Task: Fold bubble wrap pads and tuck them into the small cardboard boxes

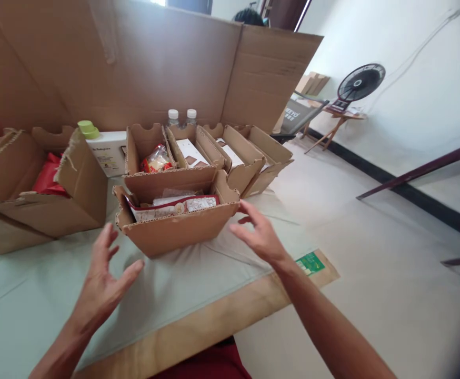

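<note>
An open cardboard box (186,231) stands on the cloth-covered table right in front of me, tilted slightly in view. Inside it lie a white patterned packet (175,209) with a dark red edge and some clear plastic. My left hand (106,279) is held off the box's left front corner, fingers and thumb spread, with nothing in it. By the right end of the box is my right hand (257,231), its fingers apart and curved; the fingertips are close to the box corner, and I cannot tell whether they touch. Neither hand holds anything.
Behind stand more cardboard boxes (246,176), one holding a red and yellow snack bag (157,160). Left is a box with a red packet (50,176). Two capped bottles (190,117), a white carton (109,152) and a tall cardboard panel (167,68) stand behind. The table's wooden edge (198,326) is near me.
</note>
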`<state>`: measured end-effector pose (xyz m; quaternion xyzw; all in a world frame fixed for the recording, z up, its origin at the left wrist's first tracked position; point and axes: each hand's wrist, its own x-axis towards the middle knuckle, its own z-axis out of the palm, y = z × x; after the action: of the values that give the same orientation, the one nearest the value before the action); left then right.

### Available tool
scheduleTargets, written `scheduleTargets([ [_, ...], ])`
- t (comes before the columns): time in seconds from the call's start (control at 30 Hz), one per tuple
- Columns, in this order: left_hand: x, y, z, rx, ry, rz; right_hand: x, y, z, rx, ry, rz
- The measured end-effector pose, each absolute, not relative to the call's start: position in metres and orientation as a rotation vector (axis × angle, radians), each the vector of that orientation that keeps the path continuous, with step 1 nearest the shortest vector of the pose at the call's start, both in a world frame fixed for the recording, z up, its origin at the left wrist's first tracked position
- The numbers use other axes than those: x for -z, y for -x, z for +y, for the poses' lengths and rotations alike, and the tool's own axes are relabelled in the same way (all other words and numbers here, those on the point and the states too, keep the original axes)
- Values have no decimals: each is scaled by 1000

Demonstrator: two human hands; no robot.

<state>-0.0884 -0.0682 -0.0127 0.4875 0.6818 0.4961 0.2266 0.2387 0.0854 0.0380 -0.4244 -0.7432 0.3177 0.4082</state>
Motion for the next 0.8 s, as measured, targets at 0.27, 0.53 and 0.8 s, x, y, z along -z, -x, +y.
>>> scheduleTargets([
  [0.27, 25, 41, -51, -1545, -1230, 1630, -3, -200, 47, -945, 1028, -1737],
  [0.53, -31, 95, -144, -1595, -983, 2233, -39, -149, -16, -943, 745, -1884],
  [0.8, -39, 37, -85, -1627, -1279, 1555, -41, -218, -25, -643, 1155, -1637],
])
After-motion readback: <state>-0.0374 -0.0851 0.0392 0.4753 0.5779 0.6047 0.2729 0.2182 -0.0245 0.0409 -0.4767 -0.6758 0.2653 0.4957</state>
